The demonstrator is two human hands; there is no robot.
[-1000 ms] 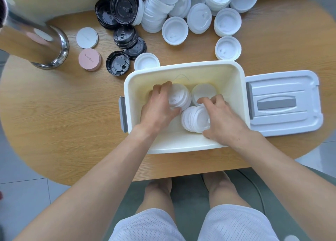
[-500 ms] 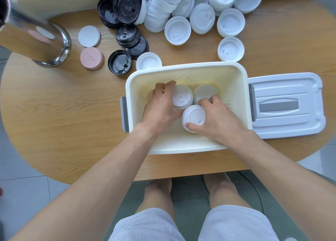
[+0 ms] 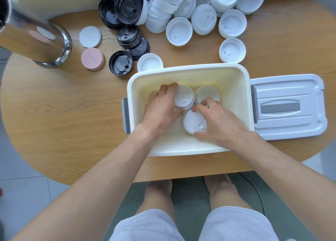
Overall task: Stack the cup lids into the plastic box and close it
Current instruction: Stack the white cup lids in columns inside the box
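An open cream plastic box [image 3: 187, 150] stands on the wooden table before me. Both my hands are inside it. My left hand [image 3: 161, 110] grips a stack of white cup lids [image 3: 183, 99] at the box's back left. My right hand [image 3: 218, 122] curls around a second white lid stack [image 3: 193, 121] nearer the front, thumb and fingers on its rim. A third white lid stack [image 3: 207, 93] stands upright at the back right, untouched. The box's grey-white lid [image 3: 287, 106] lies flat on the table to the right of the box.
Loose white lids [image 3: 179, 30] and stacks [image 3: 231, 23] crowd the table's far side, with black lids [image 3: 121, 63] to their left. A white coaster [image 3: 90, 36], a pink coaster [image 3: 92, 58] and a steel cylinder [image 3: 36, 39] sit at the far left.
The stack under my right hand lay on its side a second ago; it now stands upright. My left hand's stack has also turned upright at the back left.
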